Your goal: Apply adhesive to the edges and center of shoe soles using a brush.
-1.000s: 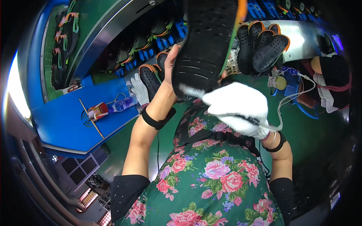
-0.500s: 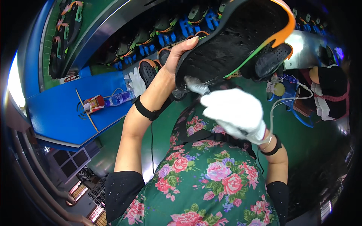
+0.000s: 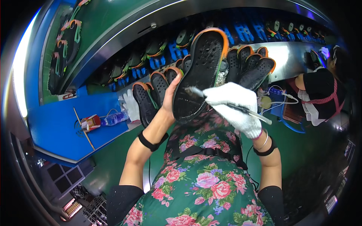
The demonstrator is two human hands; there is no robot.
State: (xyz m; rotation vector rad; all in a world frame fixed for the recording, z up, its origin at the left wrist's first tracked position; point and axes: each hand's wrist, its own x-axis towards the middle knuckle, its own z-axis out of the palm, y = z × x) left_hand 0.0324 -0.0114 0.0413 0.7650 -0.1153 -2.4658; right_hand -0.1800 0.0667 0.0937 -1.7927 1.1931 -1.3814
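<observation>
My bare left hand [image 3: 171, 96] grips a black shoe sole [image 3: 203, 60] by its left edge, thumb along the rim. The sole is tilted up with its inner face toward me; it has small holes near the far end and an orange and green rim. A wet sheen covers its near half. In a white knit glove, my right hand [image 3: 233, 105] is closed around a brush [image 3: 260, 116] with a thin handle. The brush's pale bristles touch the sole's near half. Some of my left fingers are hidden behind the sole.
More black soles [image 3: 260, 69] with orange rims stand behind, right and left. Beyond them runs a line of shoe parts on blue holders [image 3: 241, 32]. On the blue table [image 3: 52, 124] lie a plastic bottle [image 3: 115, 118], a red box and a white glove. A co-worker [image 3: 320, 92] sits at right.
The sole has come lower and nearer upright, and its whole inner face now shows. My right hand and the brush have shifted over the sole, with the handle now visible.
</observation>
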